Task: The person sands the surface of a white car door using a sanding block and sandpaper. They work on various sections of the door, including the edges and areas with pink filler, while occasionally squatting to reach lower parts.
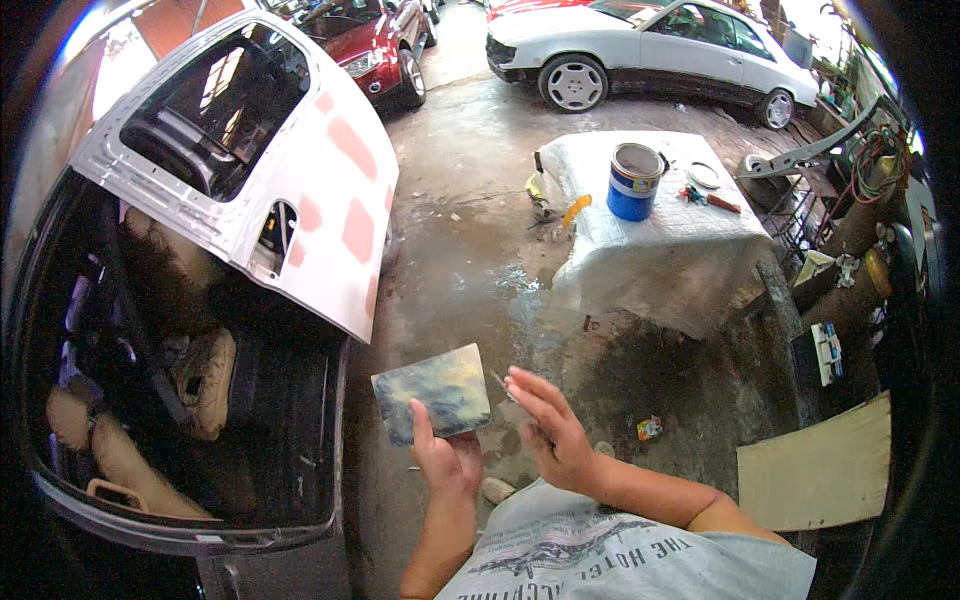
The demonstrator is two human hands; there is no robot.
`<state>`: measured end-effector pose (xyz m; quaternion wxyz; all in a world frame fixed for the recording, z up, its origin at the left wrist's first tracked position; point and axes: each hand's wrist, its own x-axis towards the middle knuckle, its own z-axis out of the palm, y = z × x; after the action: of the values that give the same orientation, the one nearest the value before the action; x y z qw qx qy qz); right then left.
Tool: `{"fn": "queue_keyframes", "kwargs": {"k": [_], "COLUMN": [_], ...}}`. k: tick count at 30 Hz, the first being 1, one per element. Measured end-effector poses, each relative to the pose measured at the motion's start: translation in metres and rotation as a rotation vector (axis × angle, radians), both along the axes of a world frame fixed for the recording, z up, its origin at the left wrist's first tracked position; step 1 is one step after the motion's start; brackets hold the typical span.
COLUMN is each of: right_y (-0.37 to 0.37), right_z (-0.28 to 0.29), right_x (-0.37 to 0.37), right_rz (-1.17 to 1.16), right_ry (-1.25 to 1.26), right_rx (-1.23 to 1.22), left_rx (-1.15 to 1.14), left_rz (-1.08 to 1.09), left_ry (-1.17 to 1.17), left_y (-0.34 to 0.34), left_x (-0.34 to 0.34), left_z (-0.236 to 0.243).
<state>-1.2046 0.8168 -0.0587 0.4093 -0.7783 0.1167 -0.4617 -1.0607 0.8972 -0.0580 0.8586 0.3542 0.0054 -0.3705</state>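
My left hand (450, 460) grips a rectangular mixing board (432, 393), its thumb on the face and its fingers beneath. Pale yellow and dark smears cover the board. Just to the right, my right hand (556, 438) is raised with its palm turned toward the board and its fingers nearly straight. At its fingertips shows the narrow edge of a thin spreader (500, 383), mostly hidden by the hand and apart from the board. Left of my hands stands a white car door panel (340, 210) with pink filler patches, open beside a dark car interior (200, 400).
A covered table (640, 260) ahead holds a blue paint can (634, 182), a round lid (703, 176) and a small tool with a brown handle (722, 203). A beige panel (815, 465) leans at right. White (690, 50) and red cars (375, 60) stand behind; the concrete floor looks wet.
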Motion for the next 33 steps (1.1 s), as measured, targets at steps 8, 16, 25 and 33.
{"fn": "queue_keyframes", "kwargs": {"k": [8, 16, 25, 33], "right_y": [-0.018, 0.011, 0.011, 0.01], "right_z": [-0.006, -0.015, 0.016, 0.039], "right_x": [0.01, -0.004, 0.001, -0.01], "right_rz": [0.065, 0.267, 0.306, 0.445], "right_ry": [-0.051, -0.334, -0.088, 0.042], "right_rx": [-0.114, 0.779, 0.157, -0.392], "left_rx": [0.006, 0.074, 0.149, 0.19], "left_rz": [-0.006, -0.21, -0.311, -0.556], "left_ry": [0.013, -0.106, -0.93, -1.364], "left_y": [-0.002, 0.012, 0.006, 0.019], "left_x": [-0.008, -0.001, -0.004, 0.01], "left_z": [0.009, -0.014, -0.032, -0.015]}}
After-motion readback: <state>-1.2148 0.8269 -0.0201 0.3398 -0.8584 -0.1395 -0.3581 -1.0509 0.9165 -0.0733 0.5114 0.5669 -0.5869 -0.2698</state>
